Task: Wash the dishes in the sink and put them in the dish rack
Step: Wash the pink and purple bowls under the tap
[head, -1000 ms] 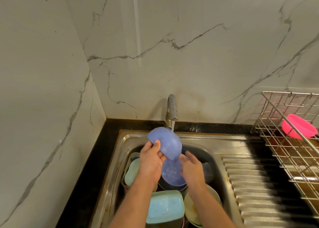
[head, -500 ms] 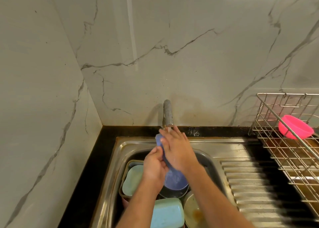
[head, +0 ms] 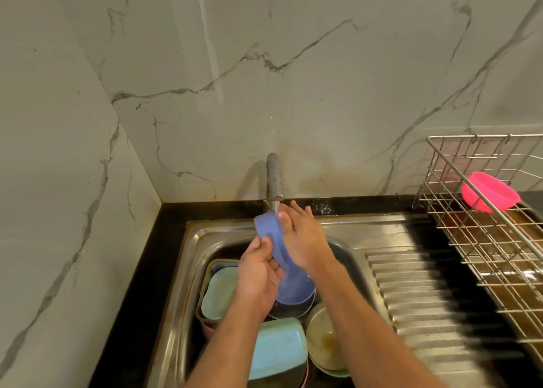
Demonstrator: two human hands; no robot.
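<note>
Your left hand [head: 258, 273] pinches the lower edge of the blue bowl [head: 271, 235], thumb on the near face, and holds it on edge under the tap [head: 274, 179] at the back edge of the sink [head: 346, 229]. Your right hand [head: 302, 237] lies flat against the bowl's far side, fingers straight and spread, rubbing rather than clamping. So one grip is clamped on the bowl, the other is apart.

The bowl is wet and held by a thin pinch only. If your right palm pushes harder than the pinch can resist, the bowl may slip and drop onto the stack below. The stream strikes near its top rim, so tilting it outward could throw water over the back of the desk.

A second blue dish [head: 293, 287] sits just beneath your hands on a dark pan, beside pale green containers [head: 220, 287] and a stained bowl [head: 323, 337]. Your arms cover much of that pile, and its near part is cut off at the bottom. The dish rack [head: 484, 240] at the right, holding a pink bowl [head: 490, 192], runs out of view. Whether soap remains on the blue bowl cannot be made out.
</note>
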